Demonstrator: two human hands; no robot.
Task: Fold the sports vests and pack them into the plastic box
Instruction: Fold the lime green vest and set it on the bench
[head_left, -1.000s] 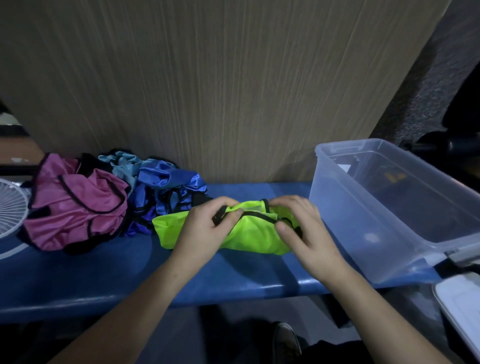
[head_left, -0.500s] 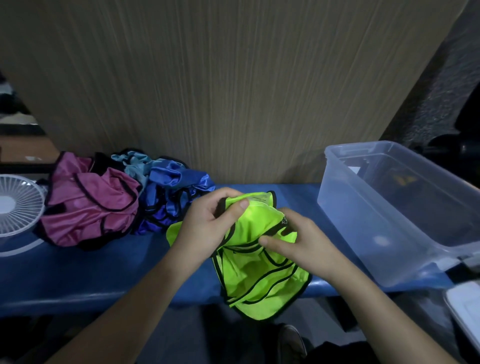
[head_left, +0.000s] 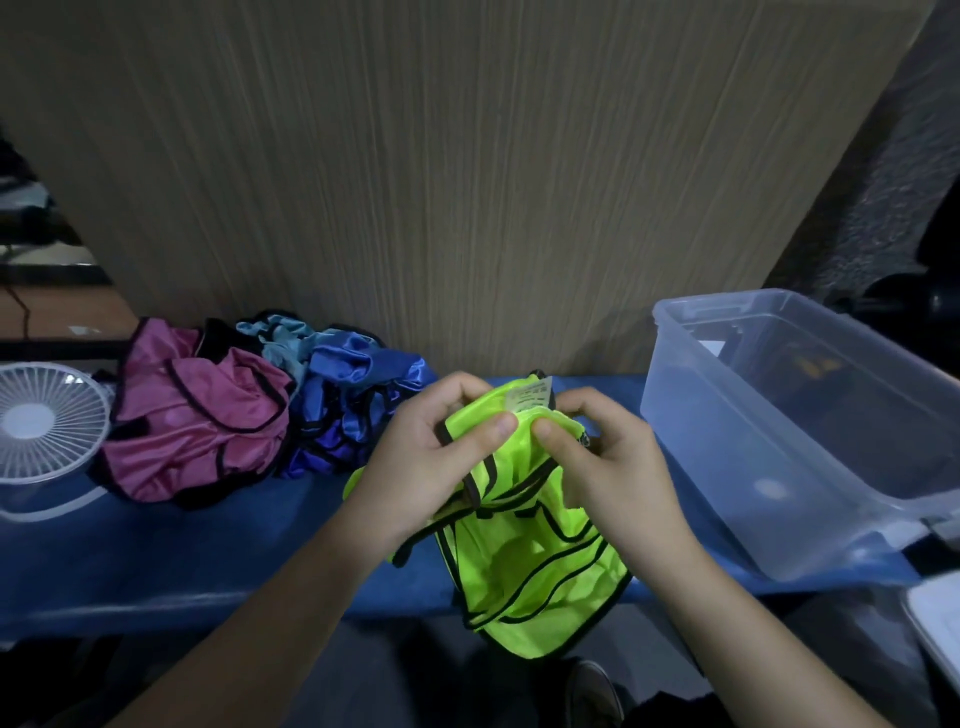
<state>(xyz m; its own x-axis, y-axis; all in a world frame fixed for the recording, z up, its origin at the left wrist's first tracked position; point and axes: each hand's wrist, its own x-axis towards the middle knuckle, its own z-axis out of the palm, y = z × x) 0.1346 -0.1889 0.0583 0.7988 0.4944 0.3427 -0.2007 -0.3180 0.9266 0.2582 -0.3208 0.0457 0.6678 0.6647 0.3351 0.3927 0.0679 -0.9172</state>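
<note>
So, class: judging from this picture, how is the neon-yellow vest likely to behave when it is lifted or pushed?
Probably floppy: the neon-yellow vest sags below the bench edge where the left hand and right hand pinch its top. Likely light: fingertips alone hold it. Possibly slippery, judging by the sheen of the blue vests.

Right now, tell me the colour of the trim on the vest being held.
Black trim on the neon yellow-green vest, clearest in the head view.

Tag on yellow vest (head_left: 524, 525): a pale sewn-in label (head_left: 530, 399) at the collar carries small print, too blurred to read.
Clear plastic box (head_left: 737, 467): a white sticker (head_left: 709, 347) shows through the far wall, its text illegible.
Elsewhere: no readable words, brands or numbers.
</note>
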